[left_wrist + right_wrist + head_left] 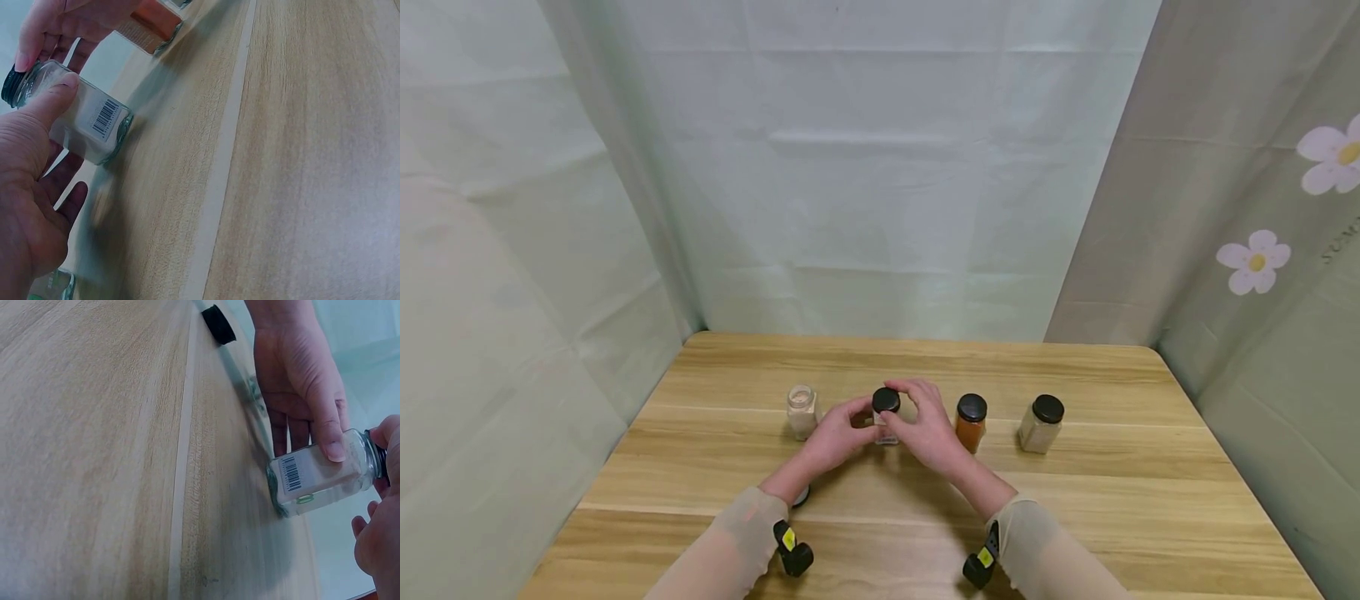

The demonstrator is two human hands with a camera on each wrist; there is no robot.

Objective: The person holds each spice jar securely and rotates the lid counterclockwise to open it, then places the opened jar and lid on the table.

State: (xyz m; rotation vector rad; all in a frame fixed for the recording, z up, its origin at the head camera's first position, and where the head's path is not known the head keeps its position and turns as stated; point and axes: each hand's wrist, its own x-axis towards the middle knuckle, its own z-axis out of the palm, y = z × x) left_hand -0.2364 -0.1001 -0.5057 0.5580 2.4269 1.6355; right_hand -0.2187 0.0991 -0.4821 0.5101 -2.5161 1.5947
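The clear, square-sided glass jar point(324, 478) looks smooth and glossy, its round black lid point(886, 399) plastic, its white barcode label point(292, 474) papery. Beneath the jar, the pale-brown wood-grain worktop point(880, 512) looks smooth; behind the jar hangs creased, faintly shiny grey-green sheeting point(880, 192).

1. From the head: looks forward and down, farthest back, over the round-cornered pale wooden table point(1150, 500).
2. From the left wrist: looks closely, tilted, at the square-sided clear-glass black-lidded jar point(82, 125).
3. From the right wrist: faces it as closely, tilted oppositely.
4. Shares, between wrists, its white barcode label point(106, 119).
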